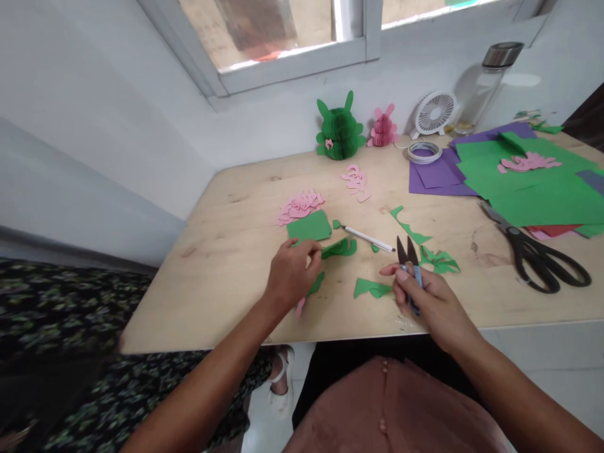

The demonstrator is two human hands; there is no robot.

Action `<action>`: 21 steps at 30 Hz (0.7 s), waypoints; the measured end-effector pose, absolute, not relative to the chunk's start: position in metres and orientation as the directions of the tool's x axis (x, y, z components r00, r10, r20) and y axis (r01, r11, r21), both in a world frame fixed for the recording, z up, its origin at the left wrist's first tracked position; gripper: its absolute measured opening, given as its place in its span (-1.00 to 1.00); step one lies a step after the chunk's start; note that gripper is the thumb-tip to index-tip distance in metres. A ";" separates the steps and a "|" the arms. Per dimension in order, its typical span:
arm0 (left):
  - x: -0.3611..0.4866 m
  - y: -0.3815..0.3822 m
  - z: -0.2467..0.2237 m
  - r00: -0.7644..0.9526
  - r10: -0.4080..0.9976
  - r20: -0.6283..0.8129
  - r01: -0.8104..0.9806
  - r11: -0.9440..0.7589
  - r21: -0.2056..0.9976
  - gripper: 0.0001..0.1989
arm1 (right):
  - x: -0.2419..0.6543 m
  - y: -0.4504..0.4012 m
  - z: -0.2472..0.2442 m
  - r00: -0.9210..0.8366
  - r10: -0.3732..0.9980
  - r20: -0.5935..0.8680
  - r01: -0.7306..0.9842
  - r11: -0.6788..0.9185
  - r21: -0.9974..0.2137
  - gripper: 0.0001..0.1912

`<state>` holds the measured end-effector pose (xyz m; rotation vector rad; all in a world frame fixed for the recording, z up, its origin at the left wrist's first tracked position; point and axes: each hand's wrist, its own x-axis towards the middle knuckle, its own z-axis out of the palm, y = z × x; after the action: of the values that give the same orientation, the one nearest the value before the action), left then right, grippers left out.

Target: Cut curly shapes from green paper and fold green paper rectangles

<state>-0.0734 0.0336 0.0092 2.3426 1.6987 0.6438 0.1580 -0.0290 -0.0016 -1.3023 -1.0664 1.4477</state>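
My left hand (295, 270) pinches a curved green paper piece (342, 248) between thumb and fingers. Gripped in my right hand (422, 289) are small scissors (409, 255), blades apart and pointing away from me. Green cardstock (310, 226) lies just beyond my left hand, beside a pile of pink cutouts (301, 206). Between the hands rest a white pen (369, 239) and a green scrap (370, 288). Another green piece (315, 284) and a bit of pink paper lie under my left wrist. More green scraps (440, 259) are by the small scissors.
Large black scissors (533, 251) lie at right below green sheets (542, 182) and purple paper (436, 170). Along the wall stand green (340, 132) and pink (382, 129) paper figures, a fan (434, 113) and a bottle (484, 94). A person in patterned clothing (70, 352) is at left.
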 end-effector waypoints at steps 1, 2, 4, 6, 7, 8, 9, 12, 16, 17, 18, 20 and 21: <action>-0.076 0.036 0.012 0.191 0.958 0.213 0.832 -0.273 0.483 -0.82 | 0.151 -0.030 -0.002 -0.088 0.965 -0.247 -0.134 -0.257 -0.957 -0.61; -0.079 0.038 0.014 0.138 0.973 0.185 0.794 -0.221 0.567 -0.84 | 0.143 -0.032 -0.002 -0.125 0.956 -0.265 -0.205 -0.287 -0.936 -0.62; -0.084 0.042 0.014 0.064 0.985 0.158 0.696 -0.158 0.701 -0.87 | 0.127 -0.033 -0.005 -0.196 0.933 -0.302 -0.342 -0.354 -0.871 -0.61; -0.087 0.043 0.012 0.011 0.986 0.166 0.579 -0.142 0.803 -0.89 | 0.117 -0.029 -0.008 -0.244 0.905 -0.350 -0.412 -0.423 -0.807 -0.61; -0.088 0.043 0.011 -0.009 0.987 0.161 0.507 -0.135 0.852 -0.89 | 0.115 -0.026 -0.009 -0.235 0.899 -0.369 -0.434 -0.436 -0.788 -0.62; -0.089 0.043 0.010 -0.025 0.989 0.144 0.428 -0.119 0.896 -0.89 | 0.116 -0.021 -0.010 -0.200 0.902 -0.383 -0.456 -0.431 -0.778 -0.63; -0.089 0.041 0.010 -0.037 0.993 0.112 0.350 -0.092 0.932 -0.88 | 0.120 -0.015 -0.011 -0.148 0.910 -0.388 -0.480 -0.409 -0.776 -0.64; -0.087 0.034 0.012 -0.056 0.998 0.000 0.170 0.009 0.985 -0.85 | 0.146 0.004 -0.012 0.237 0.925 -0.296 -0.458 -0.163 -0.874 -0.71; -0.081 0.023 0.018 -0.068 0.996 -0.062 0.065 0.067 0.996 -0.83 | 0.182 0.010 -0.007 0.489 0.861 -0.141 -0.373 0.061 -0.926 -0.78; -0.078 0.019 0.018 -0.057 0.996 -0.074 0.047 0.076 0.996 -0.82 | 0.184 0.007 -0.005 0.486 0.863 -0.140 -0.376 0.062 -0.925 -0.78; -0.075 0.016 0.019 -0.041 0.996 -0.085 0.034 0.086 0.996 -0.82 | 0.184 0.003 -0.004 0.454 0.877 -0.157 -0.377 0.030 -0.926 -0.77; -0.067 0.007 0.019 -0.013 0.995 -0.097 0.026 0.098 0.995 -0.82 | 0.176 -0.006 -0.002 0.325 0.925 -0.197 -0.376 -0.064 -0.924 -0.72; -0.062 0.001 0.019 -0.005 0.995 -0.098 0.033 0.098 0.995 -0.82 | 0.169 -0.010 -0.002 0.262 0.941 -0.212 -0.370 -0.104 -0.923 -0.69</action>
<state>-0.0621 0.0011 0.0189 1.1584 1.2806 1.1230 0.1692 -0.0102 -0.0025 -1.1813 -0.6453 1.2461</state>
